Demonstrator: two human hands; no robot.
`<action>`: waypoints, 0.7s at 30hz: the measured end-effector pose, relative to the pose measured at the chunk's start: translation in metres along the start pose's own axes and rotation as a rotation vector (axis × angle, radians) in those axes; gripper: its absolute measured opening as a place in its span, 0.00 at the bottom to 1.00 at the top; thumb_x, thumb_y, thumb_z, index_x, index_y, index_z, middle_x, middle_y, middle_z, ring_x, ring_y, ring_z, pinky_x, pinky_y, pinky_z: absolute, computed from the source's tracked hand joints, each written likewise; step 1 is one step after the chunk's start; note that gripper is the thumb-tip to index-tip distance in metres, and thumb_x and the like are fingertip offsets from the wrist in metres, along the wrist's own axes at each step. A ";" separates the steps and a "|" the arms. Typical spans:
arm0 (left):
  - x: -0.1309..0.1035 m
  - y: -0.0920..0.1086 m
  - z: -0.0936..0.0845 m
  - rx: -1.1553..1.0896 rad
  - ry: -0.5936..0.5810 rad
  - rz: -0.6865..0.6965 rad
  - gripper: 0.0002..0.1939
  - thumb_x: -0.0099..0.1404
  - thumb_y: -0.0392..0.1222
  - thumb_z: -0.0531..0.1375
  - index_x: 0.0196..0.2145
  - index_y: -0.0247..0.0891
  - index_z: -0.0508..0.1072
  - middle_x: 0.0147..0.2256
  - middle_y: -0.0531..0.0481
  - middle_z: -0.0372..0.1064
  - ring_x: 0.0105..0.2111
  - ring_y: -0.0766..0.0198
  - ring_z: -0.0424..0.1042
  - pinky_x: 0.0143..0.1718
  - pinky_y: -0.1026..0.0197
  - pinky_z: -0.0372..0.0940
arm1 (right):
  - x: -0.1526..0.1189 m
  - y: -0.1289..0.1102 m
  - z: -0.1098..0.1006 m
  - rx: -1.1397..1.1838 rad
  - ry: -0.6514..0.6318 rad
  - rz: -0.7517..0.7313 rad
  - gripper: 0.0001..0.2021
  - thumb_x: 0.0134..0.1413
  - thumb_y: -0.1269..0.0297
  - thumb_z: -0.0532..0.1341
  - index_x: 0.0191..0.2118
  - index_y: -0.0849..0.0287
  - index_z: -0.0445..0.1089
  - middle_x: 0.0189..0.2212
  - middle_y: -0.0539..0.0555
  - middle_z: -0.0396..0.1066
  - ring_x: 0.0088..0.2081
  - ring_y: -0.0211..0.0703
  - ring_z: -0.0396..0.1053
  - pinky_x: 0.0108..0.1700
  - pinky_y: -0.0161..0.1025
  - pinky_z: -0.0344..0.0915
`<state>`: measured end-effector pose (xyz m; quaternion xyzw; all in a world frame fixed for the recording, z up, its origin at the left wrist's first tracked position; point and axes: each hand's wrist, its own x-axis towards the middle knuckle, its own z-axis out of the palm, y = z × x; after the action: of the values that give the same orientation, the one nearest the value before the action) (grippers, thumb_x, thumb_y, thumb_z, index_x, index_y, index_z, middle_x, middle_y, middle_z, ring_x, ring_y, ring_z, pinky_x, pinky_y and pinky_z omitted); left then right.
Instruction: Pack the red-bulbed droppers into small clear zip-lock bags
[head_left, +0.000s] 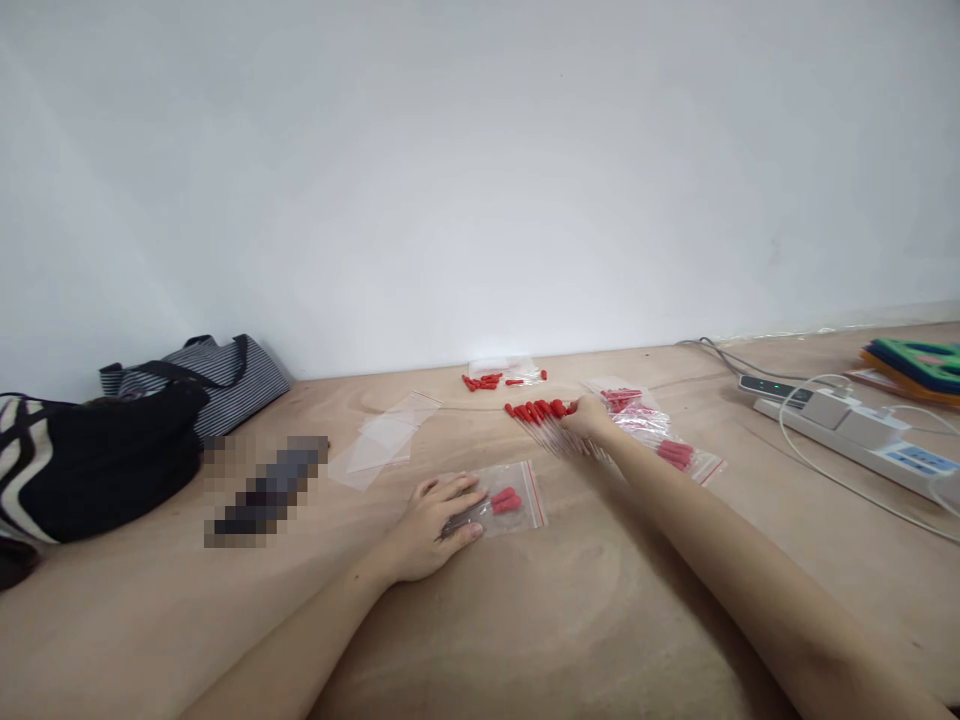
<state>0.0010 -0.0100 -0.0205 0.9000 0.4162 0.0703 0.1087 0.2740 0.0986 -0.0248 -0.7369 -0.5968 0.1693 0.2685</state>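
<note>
My left hand (442,520) lies flat over the left end of a clear zip bag (534,490); its fingers are apart and press on the plastic. Inside that bag are a few droppers with red rubber bulbs (506,500). Farther right, my right hand (589,418) reaches to the right end of a row of red-bulbed glass droppers (534,411). Its fingertips close around a dropper (571,407) there, partly hidden by the hand. Just beyond my right wrist lie filled bags of droppers (675,453), partly overlapping.
Flat clear bags (386,435) lie left of centre. Loose red bulbs and droppers (484,381) sit near the wall. A power strip (862,440) with white cables and stacked coloured boards (919,362) are at right. Black and striped bags (225,375) stand at left, beside a blurred dark object (274,490).
</note>
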 end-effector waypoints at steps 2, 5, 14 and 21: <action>0.000 0.000 0.000 0.000 0.007 -0.001 0.21 0.63 0.51 0.48 0.53 0.45 0.57 0.55 0.47 0.52 0.55 0.55 0.48 0.53 0.48 0.43 | -0.004 0.001 -0.005 0.044 0.020 -0.018 0.04 0.33 0.72 0.58 0.23 0.63 0.67 0.18 0.55 0.66 0.26 0.43 0.65 0.25 0.34 0.56; 0.000 0.000 0.000 -0.006 0.017 -0.002 0.21 0.63 0.51 0.48 0.53 0.45 0.58 0.55 0.47 0.52 0.55 0.55 0.49 0.53 0.47 0.42 | -0.016 0.003 -0.012 0.126 0.056 -0.068 0.16 0.36 0.71 0.57 0.38 0.66 0.64 0.21 0.54 0.66 0.28 0.41 0.65 0.28 0.34 0.59; 0.001 0.003 0.002 -0.009 0.030 0.009 0.22 0.63 0.50 0.49 0.54 0.45 0.56 0.56 0.47 0.52 0.55 0.55 0.50 0.53 0.48 0.43 | -0.085 0.009 0.007 1.004 -0.015 -0.099 0.26 0.40 0.64 0.57 0.46 0.55 0.45 0.17 0.41 0.59 0.18 0.37 0.64 0.21 0.36 0.63; 0.003 0.011 0.002 -0.031 0.020 0.014 0.27 0.62 0.49 0.49 0.57 0.41 0.49 0.56 0.47 0.50 0.55 0.56 0.49 0.54 0.49 0.42 | -0.103 -0.003 0.025 1.258 -0.015 -0.013 0.19 0.42 0.59 0.58 0.35 0.53 0.45 0.20 0.43 0.61 0.23 0.40 0.68 0.24 0.38 0.66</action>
<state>0.0118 -0.0152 -0.0198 0.9005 0.4097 0.0865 0.1178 0.2341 0.0043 -0.0502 -0.4329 -0.3892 0.4918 0.6475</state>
